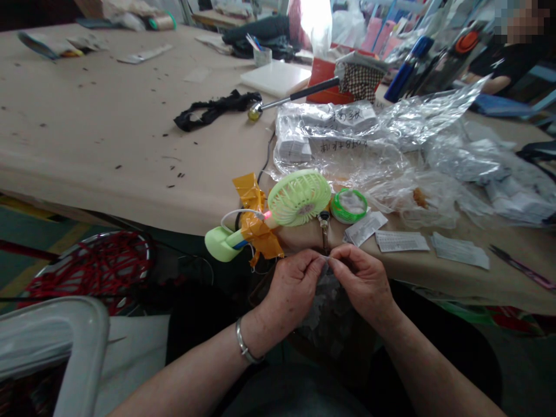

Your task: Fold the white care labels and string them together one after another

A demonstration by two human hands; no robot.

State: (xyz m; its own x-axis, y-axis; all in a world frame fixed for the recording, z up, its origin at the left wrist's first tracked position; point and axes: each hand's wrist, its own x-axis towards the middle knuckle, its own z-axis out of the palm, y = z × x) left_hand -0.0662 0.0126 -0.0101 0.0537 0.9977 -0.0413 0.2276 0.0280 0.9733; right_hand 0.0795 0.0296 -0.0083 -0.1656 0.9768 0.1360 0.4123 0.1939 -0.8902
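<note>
My left hand (293, 289) and my right hand (365, 284) meet at the table's front edge, thumbs and fingertips pinched together. Whatever lies between the fingertips is too small to make out. Just beyond them stands a thin metal rod with a dark round top (324, 223). A light-green handheld fan (299, 198) is fixed with orange tape (263, 234) at the edge, left of the rod. To the right are a green-rimmed roll (348, 205) and small stacks of printed white labels (402, 241). Pale scraps (325, 307) show below my hands.
Clear plastic bags (391, 130) spread over the table's right side, with tweezers (521, 266) at the edge. A dark-handled tool (299, 92) and black fabric (212, 110) lie farther back. A red-laced round seat (91, 272) stands at left; another person (508, 63) is at upper right.
</note>
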